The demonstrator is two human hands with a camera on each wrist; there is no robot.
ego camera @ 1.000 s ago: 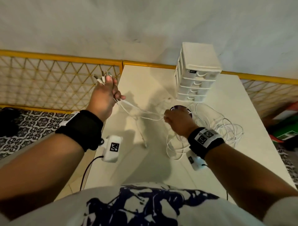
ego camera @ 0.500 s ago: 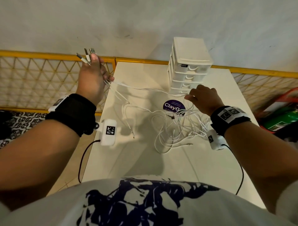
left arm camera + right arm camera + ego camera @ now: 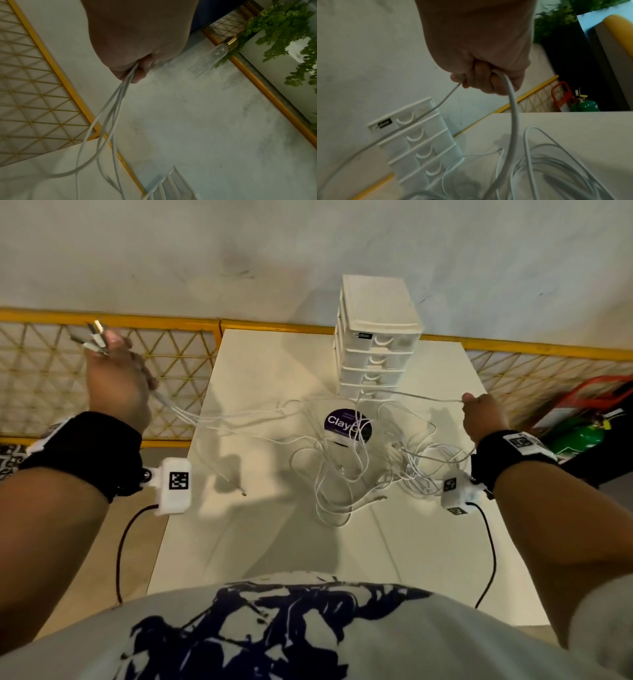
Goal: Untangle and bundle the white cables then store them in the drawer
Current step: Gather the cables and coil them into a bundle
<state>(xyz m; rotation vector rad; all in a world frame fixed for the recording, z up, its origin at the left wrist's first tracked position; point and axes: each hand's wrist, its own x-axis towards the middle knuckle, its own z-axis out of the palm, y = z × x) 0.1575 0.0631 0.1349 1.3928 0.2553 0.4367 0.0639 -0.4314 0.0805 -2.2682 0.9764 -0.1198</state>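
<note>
A tangle of white cables (image 3: 363,474) lies on the white table (image 3: 274,542) in front of a small white drawer unit (image 3: 376,337) with several shut drawers. My left hand (image 3: 116,378), raised left of the table, grips several cable ends (image 3: 118,97); their metal plugs (image 3: 92,337) stick out above the fist. My right hand (image 3: 483,412), raised at the right, pinches one white cable (image 3: 511,108) that stretches across the drawer unit (image 3: 416,142) toward the pile.
A round purple-labelled tub (image 3: 347,426) sits under the cables. A yellow lattice fence (image 3: 102,371) runs behind and beside the table. A green cylinder (image 3: 579,440) and a red frame (image 3: 596,392) stand right of the table.
Both hands have moved apart: the left rose further out to the left with the plug ends, the right swung right and took hold of one cable, pulling it taut.
</note>
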